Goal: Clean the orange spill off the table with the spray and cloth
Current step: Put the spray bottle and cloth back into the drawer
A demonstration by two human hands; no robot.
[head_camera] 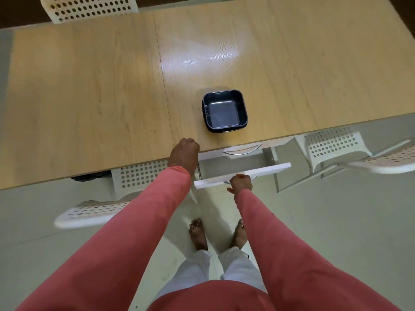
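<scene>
Right hand (240, 182) curled around the open white drawer's (242, 175) handle, left hand (184, 153) fisted, knuckles on the table (89, 97) edge.

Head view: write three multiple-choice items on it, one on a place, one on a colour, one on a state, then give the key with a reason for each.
1. Where does the square tray stand?
A. in the drawer
B. on the table near its front edge
C. on a chair

2. What colour are the sleeves?
A. coral pink
B. green
C. black

3. How is the lower drawer?
A. shut flush
B. taken out and on the floor
C. pulled partly open

Key: 1 B, it sits on the table just behind the drawers. 2 A, both arms are in pink. 3 C, its white front stands out from the unit, with the right hand on its handle; the left hand rests on the table edge.
</scene>
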